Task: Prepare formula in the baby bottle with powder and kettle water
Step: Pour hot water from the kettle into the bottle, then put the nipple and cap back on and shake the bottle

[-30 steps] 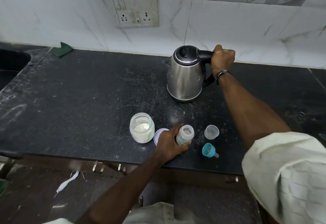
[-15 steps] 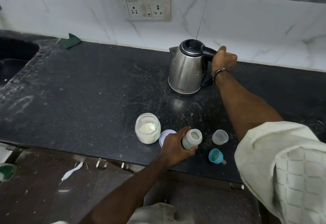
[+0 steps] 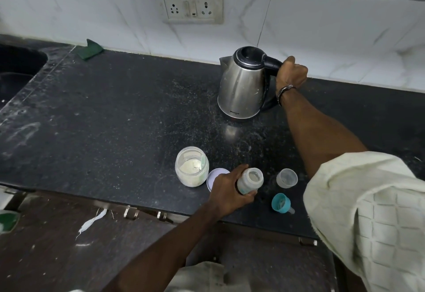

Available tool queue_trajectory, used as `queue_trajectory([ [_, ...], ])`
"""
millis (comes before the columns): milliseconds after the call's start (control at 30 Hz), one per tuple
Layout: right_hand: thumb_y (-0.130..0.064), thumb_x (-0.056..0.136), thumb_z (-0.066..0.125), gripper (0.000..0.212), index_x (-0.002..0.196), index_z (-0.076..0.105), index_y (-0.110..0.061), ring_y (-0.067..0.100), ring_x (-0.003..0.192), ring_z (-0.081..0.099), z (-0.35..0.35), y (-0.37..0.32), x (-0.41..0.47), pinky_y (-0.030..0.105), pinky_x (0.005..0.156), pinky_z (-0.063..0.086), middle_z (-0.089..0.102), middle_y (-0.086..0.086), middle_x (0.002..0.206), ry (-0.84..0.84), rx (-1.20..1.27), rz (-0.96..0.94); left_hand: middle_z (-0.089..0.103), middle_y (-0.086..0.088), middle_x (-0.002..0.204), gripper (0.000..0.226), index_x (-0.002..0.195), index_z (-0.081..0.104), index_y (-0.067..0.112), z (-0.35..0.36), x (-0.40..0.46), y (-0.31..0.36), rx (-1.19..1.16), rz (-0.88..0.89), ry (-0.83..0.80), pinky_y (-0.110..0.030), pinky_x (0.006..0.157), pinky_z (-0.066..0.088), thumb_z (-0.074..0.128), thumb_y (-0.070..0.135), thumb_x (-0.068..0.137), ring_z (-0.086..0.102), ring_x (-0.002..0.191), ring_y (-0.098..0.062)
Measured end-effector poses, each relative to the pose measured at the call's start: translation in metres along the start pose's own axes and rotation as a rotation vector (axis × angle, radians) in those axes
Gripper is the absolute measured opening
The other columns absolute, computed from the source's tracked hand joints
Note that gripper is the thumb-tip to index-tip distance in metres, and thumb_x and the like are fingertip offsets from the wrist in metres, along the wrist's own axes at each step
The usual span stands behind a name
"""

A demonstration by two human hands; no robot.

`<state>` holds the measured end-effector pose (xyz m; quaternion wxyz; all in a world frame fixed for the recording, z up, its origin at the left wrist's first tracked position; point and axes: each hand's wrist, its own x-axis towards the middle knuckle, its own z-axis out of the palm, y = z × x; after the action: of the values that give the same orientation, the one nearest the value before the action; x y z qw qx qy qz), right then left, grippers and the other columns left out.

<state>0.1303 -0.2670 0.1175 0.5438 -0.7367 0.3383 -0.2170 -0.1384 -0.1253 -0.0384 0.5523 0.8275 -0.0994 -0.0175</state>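
Water step in hand. Right hand (image 3: 291,73) fingers clenched round the kettle (image 3: 243,84) handle, upper right of centre; kettle appears still seated on the tabletop (image 3: 115,119). Left hand (image 3: 226,191) fingers wrap the open baby bottle (image 3: 250,180), lower centre, beside the powder jar (image 3: 192,166). Next: lift kettle, bring spout over the bottle mouth, pour slowly.

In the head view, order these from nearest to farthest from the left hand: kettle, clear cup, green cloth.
From the left hand:
1. clear cup, just to its right.
2. kettle, behind it, near the wall.
3. green cloth, far back left.
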Motion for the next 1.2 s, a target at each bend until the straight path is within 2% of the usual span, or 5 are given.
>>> queue_trajectory([
  [200, -0.028, 0.085, 0.053, 0.032, 0.057, 0.052, -0.012, 0.026, 0.073, 0.055, -0.011, -0.001, -0.004, 0.034, 0.065, 0.042, 0.056, 0.002, 0.064, -0.089, 0.001, 0.009, 0.072, 0.005, 0.113, 0.069, 0.133, 0.057, 0.017, 0.0, 0.001, -0.001, 0.006, 0.007, -0.001, -0.015, 0.087, 0.05, 0.082, 0.033, 0.071, 0.065, 0.101, -0.005],
  [333, -0.024, 0.087, 0.047, 0.031, 0.089, 0.068, -0.001, 0.026, 0.079, 0.056, -0.027, 0.004, -0.009, 0.03, 0.064, 0.032, 0.065, 0.005, 0.086, 0.025, 0.062, 0.035, 0.073, 0.005, 0.11, 0.066, 0.131, 0.059, 0.018, 0.0, 0.002, 0.0, 0.032, 0.031, 0.008, -0.013, 0.084, 0.049, 0.08, 0.035, 0.071, 0.066, 0.097, -0.007],
  [667, -0.007, 0.071, 0.061, 0.028, 0.055, 0.073, -0.027, 0.02, 0.078, 0.071, -0.114, 0.059, -0.068, 0.045, 0.085, 0.058, 0.074, 0.001, 0.072, -0.043, 0.287, -0.106, 0.072, 0.011, 0.108, 0.059, 0.127, 0.059, 0.025, -0.004, 0.004, -0.001, 0.058, 0.059, -0.031, -0.018, 0.084, 0.051, 0.082, 0.037, 0.074, 0.067, 0.096, -0.005],
  [1000, -0.015, 0.088, 0.069, 0.004, 0.09, 0.072, -0.017, 0.004, 0.081, 0.068, -0.193, 0.14, -0.161, 0.036, 0.083, 0.059, 0.072, -0.008, 0.086, -0.342, -0.211, -0.234, 0.072, 0.01, 0.106, 0.053, 0.124, 0.061, 0.025, -0.006, 0.004, 0.0, 0.002, 0.093, -0.045, -0.03, 0.084, 0.055, 0.082, 0.032, 0.075, 0.068, 0.096, -0.005],
  [1200, -0.057, 0.066, 0.082, 0.056, 0.108, 0.067, -0.023, 0.017, 0.096, 0.066, -0.229, 0.176, -0.168, 0.037, 0.082, 0.054, 0.07, -0.004, 0.107, -0.449, -0.866, -0.46, 0.069, 0.015, 0.111, 0.057, 0.126, 0.061, 0.026, -0.006, 0.003, 0.001, -0.005, 0.091, -0.044, -0.03, 0.09, 0.054, 0.08, 0.037, 0.073, 0.066, 0.101, -0.003],
])
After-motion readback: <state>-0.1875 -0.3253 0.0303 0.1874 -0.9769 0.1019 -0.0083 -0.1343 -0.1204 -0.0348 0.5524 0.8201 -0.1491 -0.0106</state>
